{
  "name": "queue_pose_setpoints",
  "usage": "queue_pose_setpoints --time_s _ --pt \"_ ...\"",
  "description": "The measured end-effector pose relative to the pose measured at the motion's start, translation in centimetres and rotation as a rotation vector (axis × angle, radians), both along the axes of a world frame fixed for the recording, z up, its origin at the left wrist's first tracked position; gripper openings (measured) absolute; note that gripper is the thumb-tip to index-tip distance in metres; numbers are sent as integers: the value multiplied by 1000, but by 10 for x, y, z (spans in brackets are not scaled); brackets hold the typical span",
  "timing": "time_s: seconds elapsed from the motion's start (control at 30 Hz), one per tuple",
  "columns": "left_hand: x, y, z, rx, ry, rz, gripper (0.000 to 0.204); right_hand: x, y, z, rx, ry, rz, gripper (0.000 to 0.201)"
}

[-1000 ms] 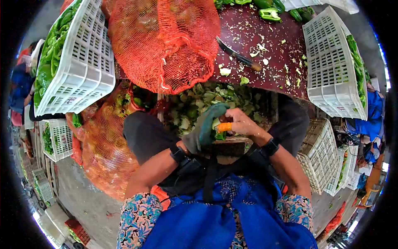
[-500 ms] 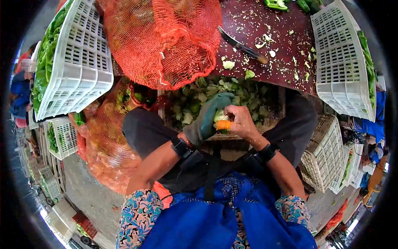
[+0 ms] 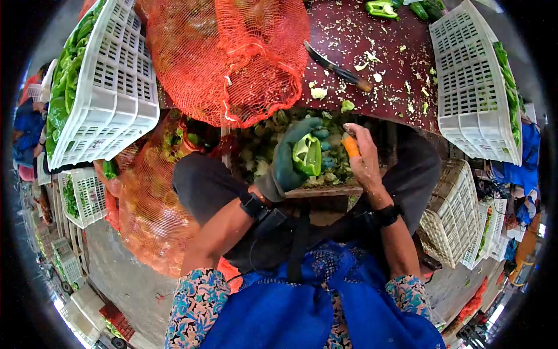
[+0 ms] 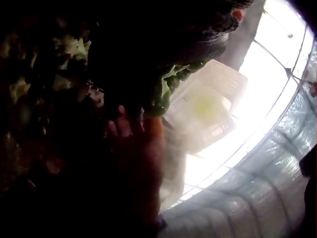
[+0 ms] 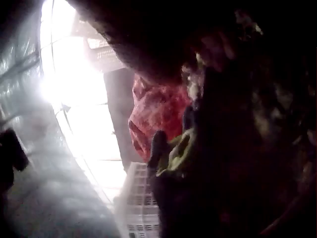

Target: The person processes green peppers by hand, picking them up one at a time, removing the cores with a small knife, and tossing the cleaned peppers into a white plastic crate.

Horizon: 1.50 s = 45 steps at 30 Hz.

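Observation:
My left hand (image 3: 285, 160), in a dark green glove, holds a cut-open green bell pepper (image 3: 307, 155) with its hollow pale inside facing up. Bare apart from an orange cover on one digit, my right hand (image 3: 361, 152) is just right of the pepper, its fingers loosely bent. Below both hands is a crate (image 3: 325, 191) filled with pale green pepper scraps (image 3: 264, 139). The right wrist view shows the pepper (image 5: 181, 153) in the dark glove, with a pale bit (image 5: 194, 82) by the right fingers. In the left wrist view, the hands are mostly in shadow.
A knife (image 3: 337, 67) lies on the seed-strewn dark red table (image 3: 395, 87), beside a full red mesh sack (image 3: 226, 58). White crates of green peppers flank it at left (image 3: 119, 87) and right (image 3: 474, 87). Another mesh sack (image 3: 151, 215) stands by the left knee.
The hands were together around the pepper; now the right hand has moved away to the right. The left hand has turned the pepper so its open inside shows.

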<state>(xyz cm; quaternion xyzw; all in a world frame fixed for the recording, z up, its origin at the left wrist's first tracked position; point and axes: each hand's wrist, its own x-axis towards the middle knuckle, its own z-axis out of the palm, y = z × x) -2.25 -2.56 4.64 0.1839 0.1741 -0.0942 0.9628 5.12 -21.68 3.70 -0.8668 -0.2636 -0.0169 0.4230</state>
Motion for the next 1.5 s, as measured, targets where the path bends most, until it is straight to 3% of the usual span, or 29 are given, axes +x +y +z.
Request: queue_pose_setpoints --time_s 0.1,0.13,0.23,0.27,0.33,0.37,0.4,0.43,0.47,0.57,0.6,0.8,0.9,1.0,1.1,1.2,1.23,1.3,1.33,1.43,1.5 --pt "0 0 10 334 -92 75 44 -11 20 7 644 1019 -291 31" --pt "1 0 14 462 -136 107 45 -16 24 -3 747 1121 -358 36" --pt "0 0 16 1816 -721 175 43 -33 58 -2 956 1352 -552 36" --pt "-7 -5 17 1866 -743 -4 41 -40 66 7 1020 1421 -577 34" --pt "-2 -4 11 1644 -510 93 44 -42 80 30 1163 1551 -604 31" --pt "5 -3 3 1530 -404 139 45 -37 77 22 922 1185 -462 30" --pt "10 -4 -17 1175 -233 186 42 -33 69 6 673 825 -329 29" --pt "9 -4 -10 1080 -246 183 41 -32 65 6 418 466 -201 29" --pt "8 -3 -1 983 -256 185 40 -31 64 6 416 413 -136 24" --pt "8 -8 4 831 -247 165 40 -39 58 25 330 601 135 21" --pt "8 -10 0 808 -244 172 39 -39 60 25 336 532 138 22" --pt "1 -6 7 896 -247 117 40 -27 51 21 569 1064 217 23" --pt "5 -5 -2 847 -249 70 40 -27 56 30 415 787 154 22" --pt "7 -1 -14 1078 -304 60 38 -23 60 9 13 99 114 19" --pt "10 -4 -20 851 -203 22 37 -20 56 6 98 -92 137 13" --pt "2 3 0 297 -158 6 36 -10 42 30 156 59 -124 11" --pt "1 6 4 200 -134 -4 36 -2 27 34 -42 183 -167 19" --pt "1 8 10 4 -89 -28 37 7 8 23 -262 -220 -87 28" --pt "3 9 7 -32 -88 -25 34 7 8 30 -324 -157 -77 36" --pt "4 9 -3 -48 -77 -12 46 -7 14 56 17 54 110 34" --pt "5 6 -24 -18 -60 47 48 -28 28 60 7 -27 278 37"
